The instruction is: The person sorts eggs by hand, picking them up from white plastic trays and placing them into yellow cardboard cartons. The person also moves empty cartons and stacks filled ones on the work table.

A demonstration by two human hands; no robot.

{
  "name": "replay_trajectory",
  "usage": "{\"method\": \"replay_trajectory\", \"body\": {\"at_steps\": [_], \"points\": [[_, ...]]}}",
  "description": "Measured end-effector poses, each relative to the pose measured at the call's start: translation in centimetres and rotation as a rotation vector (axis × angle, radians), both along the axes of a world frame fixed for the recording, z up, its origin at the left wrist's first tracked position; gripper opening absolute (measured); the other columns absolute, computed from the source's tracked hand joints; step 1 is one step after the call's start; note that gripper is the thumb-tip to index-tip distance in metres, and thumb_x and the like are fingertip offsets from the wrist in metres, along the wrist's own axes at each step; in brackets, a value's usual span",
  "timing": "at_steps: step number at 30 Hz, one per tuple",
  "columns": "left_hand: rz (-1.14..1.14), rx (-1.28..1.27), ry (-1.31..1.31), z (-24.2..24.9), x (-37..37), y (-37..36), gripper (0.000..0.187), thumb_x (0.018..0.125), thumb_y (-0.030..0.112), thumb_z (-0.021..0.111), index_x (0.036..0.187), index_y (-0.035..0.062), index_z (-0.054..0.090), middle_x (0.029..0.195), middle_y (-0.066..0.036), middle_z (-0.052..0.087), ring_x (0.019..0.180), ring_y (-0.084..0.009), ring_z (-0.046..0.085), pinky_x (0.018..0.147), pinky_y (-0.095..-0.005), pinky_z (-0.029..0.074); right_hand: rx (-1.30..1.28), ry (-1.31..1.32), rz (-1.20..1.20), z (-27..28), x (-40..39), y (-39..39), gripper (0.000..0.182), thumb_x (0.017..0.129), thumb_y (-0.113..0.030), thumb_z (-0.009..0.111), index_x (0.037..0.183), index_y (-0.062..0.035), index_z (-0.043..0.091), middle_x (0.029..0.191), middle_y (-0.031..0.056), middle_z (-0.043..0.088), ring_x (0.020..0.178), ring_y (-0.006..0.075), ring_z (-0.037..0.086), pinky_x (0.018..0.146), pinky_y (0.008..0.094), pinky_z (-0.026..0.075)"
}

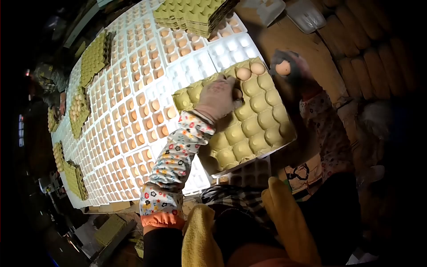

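My left hand (217, 99), in a pale, stained glove, reaches over a yellow-green pulp egg tray (243, 151). Its fingers curl down around a brown egg (238, 94), which is partly hidden by them. Two more eggs (250, 71) sit in the tray's far right corner; most visible cups hold nothing. Just off the tray's right edge, my right hand (293, 73), in a dark glove, grips a brown egg (283, 68) with a small dark spot on it. Floral sleeves cover both forearms.
White plastic egg boxes (133, 116) filled with eggs cover the table to the left. Unfilled white boxes (231, 51) lie beyond the tray. Stacked pulp trays (191, 15) stand at the back. A person's hand (62, 107) shows at far left. Brown bundles (356, 58) are piled at right.
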State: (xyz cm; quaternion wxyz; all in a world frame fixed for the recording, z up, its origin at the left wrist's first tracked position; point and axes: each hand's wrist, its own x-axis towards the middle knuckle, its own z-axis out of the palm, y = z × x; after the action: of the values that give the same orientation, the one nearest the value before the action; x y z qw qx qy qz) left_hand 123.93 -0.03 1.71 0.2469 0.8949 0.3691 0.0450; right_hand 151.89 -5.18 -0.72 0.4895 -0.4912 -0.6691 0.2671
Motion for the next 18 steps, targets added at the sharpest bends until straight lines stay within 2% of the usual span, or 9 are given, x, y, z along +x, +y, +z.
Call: {"method": "replay_trajectory", "body": {"at_steps": [1,3,5,7,10,11,13,17,18], "points": [[0.086,-0.177,-0.079,0.5,-0.3,0.7,0.044,0.078,0.036,0.073,0.104,0.0033,0.060,0.093,-0.019,0.065,0.089,-0.0300,0.065,0.079,-0.0389,0.051,-0.792,0.280,-0.109,3.7,-1.0,1.5,0.049,0.081,-0.017,0.072,0.124,-0.0008,0.054,0.110,0.0123,0.064,0.093,0.0204,0.064,0.082,0.0315,0.052],[0.305,-0.737,-0.472,-0.9,-1.8,2.4,0.030,0.089,0.021,0.061,0.113,0.0037,0.060,0.092,-0.008,0.064,0.077,-0.0167,0.063,0.068,-0.0288,0.051,-0.074,-0.653,-0.059,2.1,-2.6,1.6,0.052,0.079,-0.018,0.070,0.126,-0.0044,0.053,0.119,0.0143,0.060,0.105,0.0261,0.061,0.090,0.0355,0.049],[0.369,-1.072,-0.961,0.4,-1.5,2.9,0.031,0.089,0.015,0.058,0.119,0.0057,0.056,0.092,-0.008,0.064,0.075,-0.0173,0.061,0.065,-0.0315,0.052,-0.250,-0.942,0.063,0.3,-3.6,2.1,0.057,0.081,-0.023,0.069,0.132,-0.0092,0.050,0.126,0.0162,0.055,0.115,0.0334,0.055,0.096,0.0423,0.045],[0.320,-0.975,-0.924,0.6,0.1,4.2,0.034,0.091,0.017,0.057,0.123,0.0060,0.053,0.095,-0.007,0.061,0.075,-0.0170,0.061,0.064,-0.0305,0.051,-0.305,-0.806,0.079,1.6,-2.8,2.9,0.050,0.086,-0.021,0.064,0.131,-0.0054,0.050,0.121,0.0146,0.059,0.105,0.0302,0.062,0.089,0.0391,0.051],[0.067,0.161,0.022,2.3,4.0,3.9,0.039,0.088,0.035,0.064,0.115,0.0063,0.063,0.112,-0.017,0.059,0.091,-0.0269,0.063,0.078,-0.0394,0.052,-0.640,0.516,-0.038,3.7,-1.8,0.7,0.042,0.086,-0.016,0.062,0.125,-0.0013,0.056,0.109,0.0120,0.064,0.099,0.0212,0.064,0.083,0.0336,0.054],[-0.065,0.267,0.360,1.4,5.6,4.2,0.049,0.079,0.043,0.069,0.116,0.0114,0.065,0.121,-0.021,0.054,0.105,-0.0306,0.060,0.087,-0.0424,0.049,-0.498,0.519,0.013,1.9,-0.9,-0.1,0.038,0.088,-0.016,0.060,0.122,0.0002,0.056,0.105,0.0090,0.064,0.092,0.0171,0.064,0.071,0.0307,0.056],[-0.223,0.271,0.355,0.9,6.5,4.9,0.060,0.071,0.046,0.072,0.120,0.0128,0.062,0.123,-0.021,0.053,0.112,-0.0342,0.054,0.093,-0.0394,0.048,-0.164,-0.014,0.166,-0.3,-0.3,0.9,0.037,0.086,-0.014,0.063,0.119,0.0002,0.058,0.106,0.0081,0.064,0.081,0.0183,0.064,0.066,0.0297,0.056],[0.025,-0.078,-0.119,2.7,1.6,4.2,0.060,0.072,0.048,0.073,0.118,0.0111,0.062,0.120,-0.021,0.054,0.111,-0.0347,0.055,0.096,-0.0413,0.046,-0.514,0.207,-0.026,3.9,-3.6,-1.4,0.038,0.085,-0.016,0.063,0.119,0.0004,0.062,0.111,0.0170,0.068,0.098,0.0236,0.066,0.086,0.0366,0.051],[0.092,-0.175,-0.304,1.9,-1.7,3.9,0.060,0.072,0.048,0.073,0.118,0.0114,0.063,0.119,-0.020,0.054,0.110,-0.0351,0.056,0.096,-0.0414,0.045,-0.317,0.383,-0.076,6.2,-8.4,-0.5,0.023,0.086,-0.026,0.063,0.076,-0.0058,0.061,0.072,-0.0034,0.056,0.065,0.0081,0.050,0.059,0.0234,0.039]]}}
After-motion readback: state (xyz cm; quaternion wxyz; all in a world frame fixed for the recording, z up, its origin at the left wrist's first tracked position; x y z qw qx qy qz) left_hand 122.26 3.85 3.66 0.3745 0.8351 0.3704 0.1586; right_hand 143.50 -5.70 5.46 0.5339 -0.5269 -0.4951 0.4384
